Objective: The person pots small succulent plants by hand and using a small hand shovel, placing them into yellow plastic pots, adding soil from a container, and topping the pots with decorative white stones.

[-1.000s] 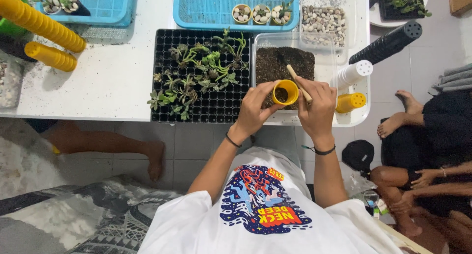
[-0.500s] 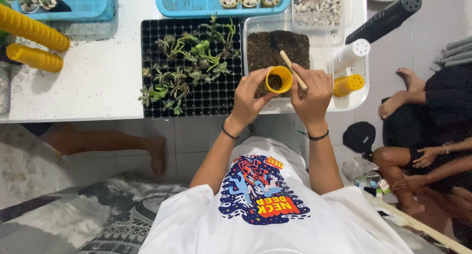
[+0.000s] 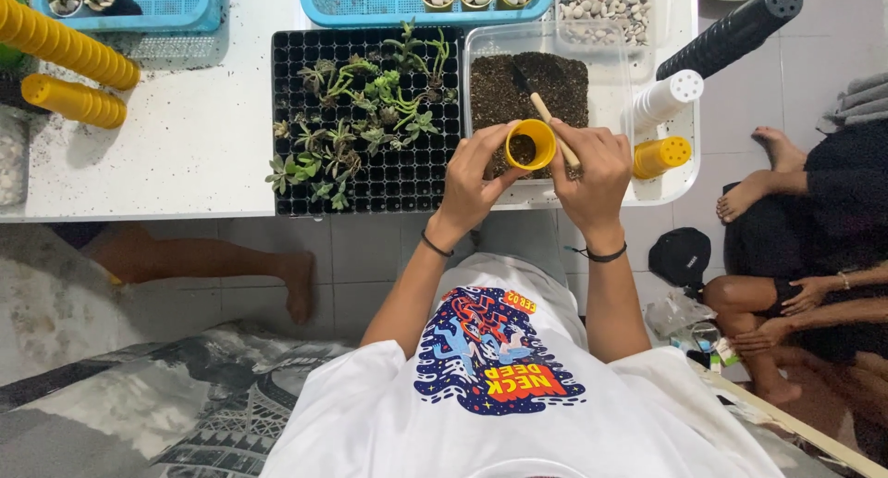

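Your left hand [image 3: 472,177] grips the yellow pot [image 3: 530,145]; your right hand [image 3: 592,168] pinches the scoop [image 3: 546,117]. Filling step: the next move calls for dipping the scoop into the soil [image 3: 527,85] beyond.

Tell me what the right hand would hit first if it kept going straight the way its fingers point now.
The right hand points up-left toward the small yellow pot held by the left hand, so it would likely meet that pot first. Beyond lies the clear tub of soil. Depth is hard to judge from above.
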